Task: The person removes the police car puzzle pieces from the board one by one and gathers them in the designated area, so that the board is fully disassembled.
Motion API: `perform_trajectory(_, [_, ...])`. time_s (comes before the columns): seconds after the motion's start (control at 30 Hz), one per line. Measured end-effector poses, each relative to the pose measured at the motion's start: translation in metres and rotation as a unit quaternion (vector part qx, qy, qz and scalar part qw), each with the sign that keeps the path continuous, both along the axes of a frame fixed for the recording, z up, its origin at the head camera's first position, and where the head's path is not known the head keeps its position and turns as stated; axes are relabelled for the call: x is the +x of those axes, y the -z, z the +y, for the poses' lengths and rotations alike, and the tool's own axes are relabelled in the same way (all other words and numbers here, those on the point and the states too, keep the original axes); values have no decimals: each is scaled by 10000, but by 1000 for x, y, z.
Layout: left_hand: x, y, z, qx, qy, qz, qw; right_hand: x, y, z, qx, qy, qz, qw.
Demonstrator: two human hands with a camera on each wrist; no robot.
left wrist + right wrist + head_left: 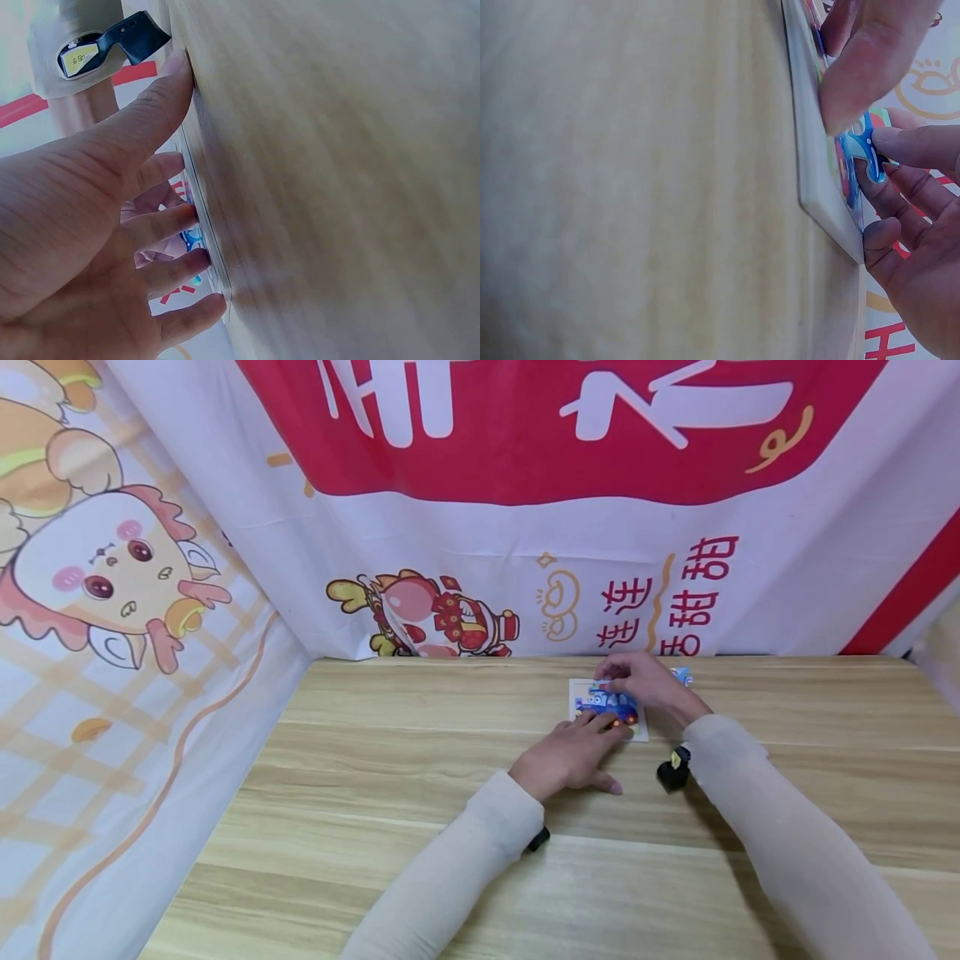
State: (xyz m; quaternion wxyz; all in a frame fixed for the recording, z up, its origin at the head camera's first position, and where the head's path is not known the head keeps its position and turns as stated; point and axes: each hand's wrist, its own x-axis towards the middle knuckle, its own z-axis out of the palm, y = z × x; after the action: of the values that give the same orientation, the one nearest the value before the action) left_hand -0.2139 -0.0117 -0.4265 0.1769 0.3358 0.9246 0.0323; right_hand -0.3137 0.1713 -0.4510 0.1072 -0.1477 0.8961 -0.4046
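Your right hand (pixel 643 681) is clamped on a small blue puzzle piece (pixel 871 154), thumb against fingers, tilted at the surface of the puzzle board (pixel 640 737); you cannot tell if it is seated. Your left hand (pixel 572 757) has its fingers apart, tips resting at the board's 7 o'clock side. The board, showing a blue vehicle, lies toward 12 o'clock on the wooden table (pixel 375 760). A second piece (pixel 682 675) sits at its 2, just beside your right wrist. Behind, at 12, hangs a red-and-white banner (pixel 487 464).
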Motion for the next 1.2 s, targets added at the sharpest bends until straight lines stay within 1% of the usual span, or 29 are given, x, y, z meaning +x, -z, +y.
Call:
perform_trajectory(0.2, [0,-2,2,5,-119,-52,9999,0,1,-1,-18,72,-29,10000])
perform_trajectory(0.43, [-4,-5,8,-254,-278,-45,9993,-3,5,2,-28,5,4,10000])
perform_trajectory(0.57, [-6,-4,9,-237,-304,-72,9992,-4,6,3,-27,-7,48,10000])
perform_trajectory(0.83, [-6,-4,5,-67,-370,-171,9991,-1,1,2,-57,21,-46,10000])
perform_trajectory(0.97, [-6,-6,6,-107,-368,-189,9991,-1,-1,4,-62,74,-86,9999])
perform_trajectory(1.07, [-5,-6,7,-164,-345,-137,9992,-1,-3,7,-67,121,-127,9998])
perform_trajectory(1.2, [-5,-5,7,-194,-349,-100,9992,1,-7,16,-150,250,-189,9994])
